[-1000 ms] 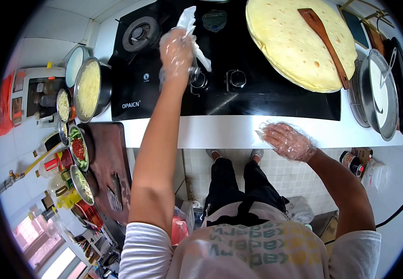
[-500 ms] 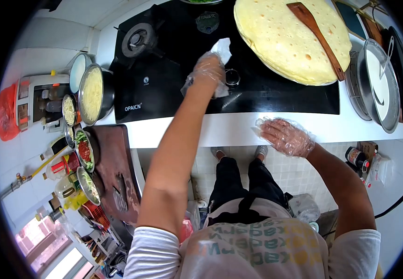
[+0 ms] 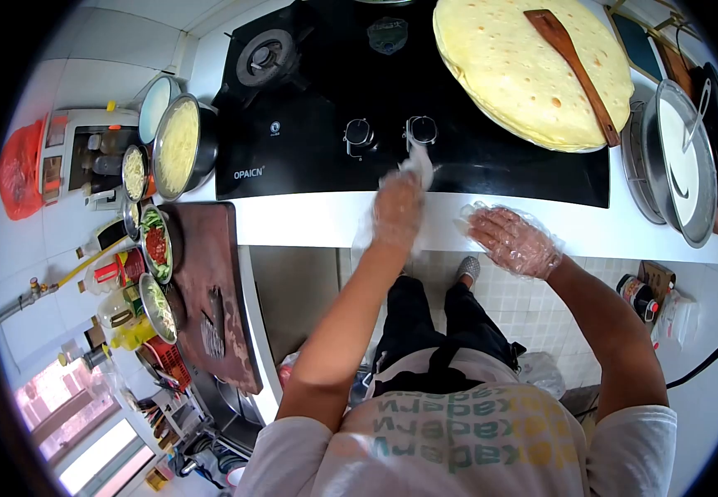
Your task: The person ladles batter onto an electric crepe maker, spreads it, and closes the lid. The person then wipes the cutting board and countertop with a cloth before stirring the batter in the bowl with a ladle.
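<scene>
My left hand (image 3: 399,210), in a clear plastic glove and a little blurred, is closed on a white paper towel (image 3: 419,167). It is over the front edge of the black gas stove (image 3: 309,161), and the towel lies just below the right knob (image 3: 421,129). The left knob (image 3: 358,132) is close by. My right hand (image 3: 512,240), gloved as well, lies with its fingers stretched out at the edge of the white counter (image 3: 309,217). A stack of thin yellow pancakes (image 3: 500,74) is on the stove's right side, topped by a wooden spatula (image 3: 570,62).
On the right stands a metal bowl of white batter (image 3: 678,157) with a ladle in it. Bowls of shreds (image 3: 178,147) and chopped vegetables (image 3: 156,244) line the left, beside a dark cutting board (image 3: 202,282) bearing a knife. A burner (image 3: 266,58) is at the upper left.
My left hand has drawn back from the middle of the stove to its front edge with the paper towel, uncovering the left knob. My right hand has stayed nearly still.
</scene>
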A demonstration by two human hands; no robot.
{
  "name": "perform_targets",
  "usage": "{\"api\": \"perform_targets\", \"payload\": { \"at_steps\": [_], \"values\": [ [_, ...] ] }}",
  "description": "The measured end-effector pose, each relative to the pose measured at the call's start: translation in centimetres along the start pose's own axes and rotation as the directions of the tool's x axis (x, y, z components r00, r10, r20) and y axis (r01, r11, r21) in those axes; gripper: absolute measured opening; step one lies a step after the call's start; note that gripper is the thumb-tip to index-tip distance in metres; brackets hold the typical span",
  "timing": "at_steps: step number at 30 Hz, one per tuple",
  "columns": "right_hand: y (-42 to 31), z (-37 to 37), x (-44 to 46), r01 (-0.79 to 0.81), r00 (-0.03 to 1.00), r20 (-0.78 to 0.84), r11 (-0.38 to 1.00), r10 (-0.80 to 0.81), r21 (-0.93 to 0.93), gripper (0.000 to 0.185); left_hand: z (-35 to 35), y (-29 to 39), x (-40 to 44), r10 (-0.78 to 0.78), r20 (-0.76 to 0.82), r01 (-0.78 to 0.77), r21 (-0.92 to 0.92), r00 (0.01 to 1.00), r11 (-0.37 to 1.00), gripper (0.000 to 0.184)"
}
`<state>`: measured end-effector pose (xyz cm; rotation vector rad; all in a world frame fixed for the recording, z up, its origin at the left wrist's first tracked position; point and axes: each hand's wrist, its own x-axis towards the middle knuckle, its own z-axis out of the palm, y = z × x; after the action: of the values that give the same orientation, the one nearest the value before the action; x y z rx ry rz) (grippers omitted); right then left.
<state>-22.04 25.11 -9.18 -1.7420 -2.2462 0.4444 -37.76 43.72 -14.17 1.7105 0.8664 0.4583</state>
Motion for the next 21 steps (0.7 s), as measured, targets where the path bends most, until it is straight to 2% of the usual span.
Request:
{"api": "perform_targets", "payload": {
  "at_steps": [1, 2, 3, 4, 6, 7, 8, 9, 10, 11, 13, 16, 18, 20, 21],
  "values": [
    [0.0, -0.1, 0.1, 0.001, 1.0, -0.004, 1.0, -0.001, 0.01, 0.045, -0.1, -2.1, -2.0, -0.188, 0.08, 0.19, -0.698, 0.979, 0.69, 0.012],
    [0.0, 0.1, 0.1, 0.003, 1.0, -0.003, 1.0, -0.003, 0.004, 0.046, -1.3, -0.6, -3.5, -0.083, 0.075, 0.1, -0.279, 0.994, 0.955, 0.011],
    [0.0, 0.2, 0.0, 0.003, 1.0, -0.001, 1.0, -0.003, -0.004, 0.047, -3.2, 2.4, -4.5, 0.013, 0.123, -0.038, 0.203, 0.992, 0.978, 0.011],
    [0.1, 0.3, -0.1, -0.004, 1.0, 0.002, 1.0, 0.004, -0.014, 0.048, -4.7, 4.8, -4.6, 0.075, 0.213, -0.194, 0.623, 0.974, 0.758, 0.011],
    [0.2, 0.5, -0.2, 0.001, 0.999, 0.032, 0.999, 0.001, -0.055, 0.052, -6.8, 7.1, -4.0, -0.109, -0.004, 0.101, 0.414, 0.994, 0.904, 0.017],
    [0.2, 0.5, 0.0, 0.008, 0.999, 0.047, 0.997, -0.005, -0.075, 0.054, -8.0, 6.9, -2.7, 0.088, -0.103, -0.05, 0.329, 0.991, 0.943, 0.017],
    [0.1, 0.5, 0.2, 0.01, 0.999, 0.037, 0.997, -0.008, -0.071, 0.054, -8.3, 7.3, -1.2, 0.149, -0.231, -0.115, 0.155, 0.961, 0.981, 0.015],
    [0.1, 0.3, 0.2, 0.013, 0.999, 0.03, 0.998, -0.011, -0.068, 0.055, -8.8, 8.4, 0.5, 0.245, -0.269, -0.147, 0.338, 0.931, 0.93, 0.016],
    [0.0, 0.2, 0.1, 0.013, 1.0, 0.027, 0.998, -0.011, -0.065, 0.056, -9.5, 8.8, 2.5, 0.385, -0.181, -0.27, 0.457, 0.905, 0.848, 0.017],
    [0.0, 0.2, 0.2, 0.011, 1.0, 0.02, 0.998, -0.01, -0.057, 0.055, -9.1, 7.9, 4.4, 0.429, -0.181, -0.296, 0.492, 0.885, 0.819, 0.016],
    [0.0, 0.2, 0.2, 0.006, 1.0, 0.006, 0.999, -0.006, -0.036, 0.055, -8.0, 5.9, 7.0, 0.616, -0.051, -0.42, 0.688, 0.786, 0.592, 0.019],
    [0.2, 0.3, 0.1, 0.011, 0.999, -0.041, 1.0, -0.012, -0.023, 0.055, -6.8, 4.1, 8.0, 0.439, -0.196, -0.292, 0.508, 0.877, 0.81, 0.013],
    [0.1, 0.2, 0.4, -0.003, 1.0, -0.002, 1.0, 0.003, -0.021, 0.054, -7.2, 2.8, 8.4, 0.24, -0.237, -0.221, 0.106, 0.941, 0.97, 0.012],
    [0.0, 0.4, 0.2, -0.017, 1.0, 0.013, 1.0, 0.018, -0.011, 0.053, -7.2, 2.1, 8.4, 0.063, -0.206, -0.118, -0.265, 0.977, 0.957, 0.009],
    [0.1, 0.6, 0.1, -0.022, 1.0, 0.004, 1.0, 0.022, -0.005, 0.053, -7.2, 2.4, 8.3, -0.036, -0.251, -0.04, -0.294, 0.967, 0.955, 0.009]
  ]
}}
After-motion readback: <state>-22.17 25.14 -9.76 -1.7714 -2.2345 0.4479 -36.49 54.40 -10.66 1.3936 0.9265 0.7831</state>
